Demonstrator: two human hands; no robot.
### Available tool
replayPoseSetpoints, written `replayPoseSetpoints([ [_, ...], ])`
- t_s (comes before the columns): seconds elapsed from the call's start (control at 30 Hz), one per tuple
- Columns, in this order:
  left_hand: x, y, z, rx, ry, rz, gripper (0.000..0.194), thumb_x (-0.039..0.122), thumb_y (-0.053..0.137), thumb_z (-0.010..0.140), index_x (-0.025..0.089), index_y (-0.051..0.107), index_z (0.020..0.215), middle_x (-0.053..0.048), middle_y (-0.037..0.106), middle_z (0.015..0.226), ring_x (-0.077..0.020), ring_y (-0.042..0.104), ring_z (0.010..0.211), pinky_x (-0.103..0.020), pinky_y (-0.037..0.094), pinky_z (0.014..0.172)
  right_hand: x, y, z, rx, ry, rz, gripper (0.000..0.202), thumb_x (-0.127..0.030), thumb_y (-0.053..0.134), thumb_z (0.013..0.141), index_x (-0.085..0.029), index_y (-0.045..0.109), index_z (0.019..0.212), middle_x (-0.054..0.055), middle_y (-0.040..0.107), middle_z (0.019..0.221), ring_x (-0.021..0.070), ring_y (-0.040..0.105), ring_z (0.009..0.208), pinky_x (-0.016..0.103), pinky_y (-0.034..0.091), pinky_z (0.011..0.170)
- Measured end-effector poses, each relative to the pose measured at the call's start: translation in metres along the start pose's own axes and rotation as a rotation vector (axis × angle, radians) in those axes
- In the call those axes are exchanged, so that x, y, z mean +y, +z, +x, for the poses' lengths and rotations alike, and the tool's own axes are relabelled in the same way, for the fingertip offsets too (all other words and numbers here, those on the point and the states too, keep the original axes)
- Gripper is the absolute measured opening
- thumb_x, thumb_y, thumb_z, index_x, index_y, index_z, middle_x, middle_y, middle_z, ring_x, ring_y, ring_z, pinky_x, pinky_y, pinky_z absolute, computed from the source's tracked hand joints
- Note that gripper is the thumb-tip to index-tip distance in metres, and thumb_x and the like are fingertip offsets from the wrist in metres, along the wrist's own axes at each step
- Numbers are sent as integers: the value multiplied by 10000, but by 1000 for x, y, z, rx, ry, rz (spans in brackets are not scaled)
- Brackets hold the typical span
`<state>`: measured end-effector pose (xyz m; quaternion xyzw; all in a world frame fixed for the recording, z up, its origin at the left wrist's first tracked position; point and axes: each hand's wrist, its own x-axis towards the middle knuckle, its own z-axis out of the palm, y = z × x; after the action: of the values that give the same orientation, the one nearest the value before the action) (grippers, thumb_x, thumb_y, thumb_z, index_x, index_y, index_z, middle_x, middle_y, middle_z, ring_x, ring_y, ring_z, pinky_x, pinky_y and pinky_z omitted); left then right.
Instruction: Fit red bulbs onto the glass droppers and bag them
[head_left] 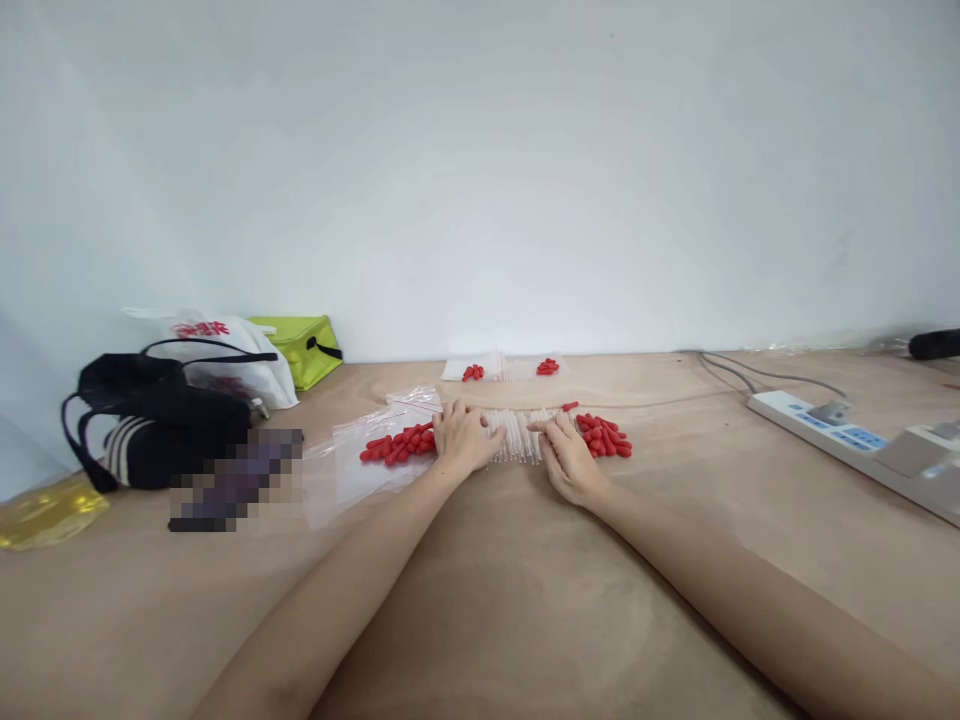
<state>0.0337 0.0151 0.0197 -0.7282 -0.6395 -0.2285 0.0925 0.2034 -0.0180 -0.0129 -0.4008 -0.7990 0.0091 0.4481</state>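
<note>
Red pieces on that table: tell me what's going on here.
A person's bare left hand and bare right hand are at opposite ends of a row of thin, pale, see-through sticks; whether either grip is closed on any cannot be told. Beside the left hand is a pile of small, red, elongated pieces, with clear plastic bags around and under it. A second red pile lies beside the right hand.

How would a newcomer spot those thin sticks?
On the brown table, look between the person's left hand and right hand. The thin sticks lie there in a row; unlike the chunky red pieces heaped outside each hand, they look pale and slender.
</note>
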Motion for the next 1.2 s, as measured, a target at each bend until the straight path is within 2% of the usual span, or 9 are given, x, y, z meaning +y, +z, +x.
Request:
replayPoseSetpoints([
  [0.2, 11, 3, 13, -99, -79, 112, 286, 400, 510, 667, 168, 661, 738, -127, 579, 958, -291, 444, 995, -406, 304, 827, 2, 2, -1, 112, 18, 11, 325, -236, 351, 856, -163, 415, 1166, 59, 544, 777, 186, 505, 742, 336, 425, 698],
  [0.3, 13, 1, 15, -134, -115, 121, 316, 385, 514, 653, 138, 664, 782, -148, 590, 970, -300, 459, 993, -400, 309, 825, 2, 4, 0, 168, 41, 102, 210, -231, 394, 840, -189, 494, 1020, 47, 546, 774, 163, 521, 718, 305, 441, 666],
  [0.43, 13, 1, 17, -147, -142, 102, 328, 372, 529, 639, 106, 661, 780, -176, 604, 956, -323, 478, 986, -416, 314, 821, 4, 4, 2, 227, 77, 111, 100, -245, 473, 797, -193, 558, 788, 64, 521, 814, 180, 513, 800, 332, 451, 726],
  [0.67, 10, 5, 20, -107, -103, 35, 229, 308, 525, 667, 107, 630, 700, -183, 619, 878, -345, 508, 943, -443, 359, 768, 10, 7, 3, 222, 225, 175, 110, -199, 496, 754, -184, 582, 821, 66, 511, 818, 180, 527, 763, 342, 475, 698],
  [0.83, 5, -7, 15, -89, 55, -83, 195, 225, 424, 788, 134, 578, 712, -101, 616, 781, -240, 551, 840, -356, 409, 734, 13, 5, 4, 174, 197, 66, 186, -218, 481, 780, -193, 604, 916, 66, 573, 780, 205, 521, 781, 376, 433, 735],
  [0.97, -14, -15, -8, -105, 239, -205, 148, 224, 383, 848, 166, 519, 848, -22, 604, 770, -155, 562, 721, -260, 428, 650, 12, 4, 5, 118, 116, 56, 177, -225, 459, 805, -201, 618, 879, 64, 607, 796, 201, 531, 778, 366, 425, 732],
  [1.03, -27, -14, -22, -65, 373, -304, 144, 220, 379, 854, 166, 512, 844, -27, 595, 748, -162, 560, 700, -268, 429, 640, 8, 4, 5, 91, 65, 99, 180, -224, 450, 814, -199, 611, 890, 64, 608, 814, 187, 544, 778, 340, 435, 721],
  [1.13, -42, -9, -37, 28, 476, -392, 183, 202, 361, 864, 165, 525, 938, -57, 603, 863, -169, 563, 797, -284, 434, 719, 3, 6, 4, 41, 9, 110, 180, -229, 451, 819, -192, 604, 906, 68, 606, 821, 179, 552, 782, 325, 441, 721],
  [1.2, -44, -7, -40, 32, 526, -406, 222, 200, 345, 873, 164, 540, 975, -67, 600, 893, -172, 556, 828, -290, 432, 747, 0, 7, 3, 15, -4, 102, 180, -234, 456, 819, -191, 601, 915, 71, 604, 833, 179, 554, 786, 326, 445, 724],
])
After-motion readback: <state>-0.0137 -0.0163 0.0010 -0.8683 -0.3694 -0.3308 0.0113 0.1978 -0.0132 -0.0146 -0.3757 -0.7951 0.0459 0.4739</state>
